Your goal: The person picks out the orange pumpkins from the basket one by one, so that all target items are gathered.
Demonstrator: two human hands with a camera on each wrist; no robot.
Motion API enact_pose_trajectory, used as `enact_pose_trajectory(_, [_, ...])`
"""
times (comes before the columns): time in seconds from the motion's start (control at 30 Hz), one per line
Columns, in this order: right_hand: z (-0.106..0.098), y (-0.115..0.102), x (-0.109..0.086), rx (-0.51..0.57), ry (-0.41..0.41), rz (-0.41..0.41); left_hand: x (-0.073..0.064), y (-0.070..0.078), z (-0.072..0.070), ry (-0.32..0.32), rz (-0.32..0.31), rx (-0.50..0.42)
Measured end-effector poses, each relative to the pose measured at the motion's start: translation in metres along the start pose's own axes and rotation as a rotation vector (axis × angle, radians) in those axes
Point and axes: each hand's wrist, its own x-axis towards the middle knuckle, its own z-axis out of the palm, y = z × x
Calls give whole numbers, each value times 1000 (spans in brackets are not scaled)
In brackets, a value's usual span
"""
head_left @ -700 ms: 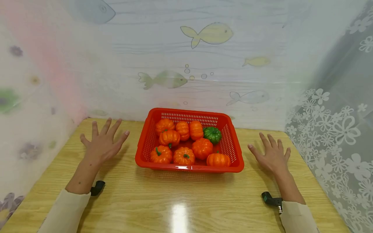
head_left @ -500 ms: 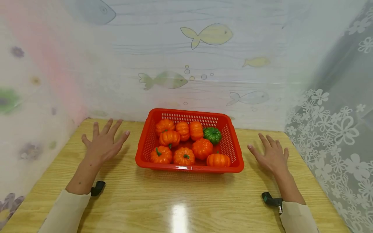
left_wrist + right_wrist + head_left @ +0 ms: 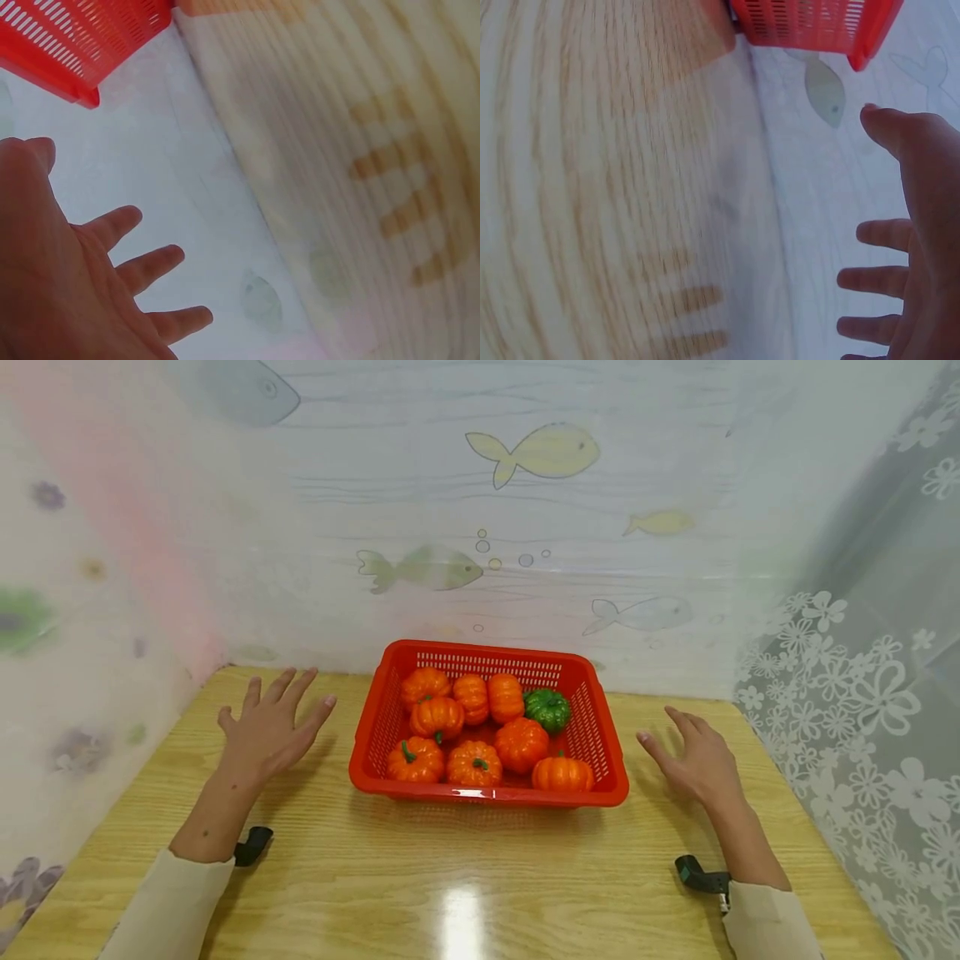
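1. Presently, left hand [image 3: 264, 731]: spread, holding nothing; red plastic basket [image 3: 367, 743] to its right, apart.
2. Right hand [image 3: 699, 762]: fingers extended, thumb apart, holding nothing; basket to its left, untouched.
3. Eight orange pumpkins [image 3: 522, 745], one green pumpkin [image 3: 547, 710]: inside basket, between both hands.
4. Likely risk: uneven force from either hand could tip basket or skid it along bench [image 3: 337, 893], rolling rounded pumpkins together.

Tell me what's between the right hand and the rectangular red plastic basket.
Only bare yellowish wood-grain tabletop shows between the right hand and basket in the head view.
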Motion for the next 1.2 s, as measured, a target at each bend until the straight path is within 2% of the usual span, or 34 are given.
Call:
enact_pose_trajectory(0.33, [-4, -3, 0, 31, -53, 23, -2, 4, -2, 70, 30, -4])
enact_pose_trajectory(0.47, [-8, -6, -1, 37, -44, 11, -3, 7, -3, 103, 51, -10])
enact_pose_trajectory(0.67, [-14, -15, 1, 61, -11, -8, -1, 11, -3, 125, 81, -67])
enact_pose_trajectory(0.9, [-20, -26, -3, 88, 10, -27, -1, 21, -5, 106, 132, -179])
enact_pose_trajectory(1.2, [-29, -48, -7, 108, 61, -101, -6, 41, -6, 67, 126, -277])
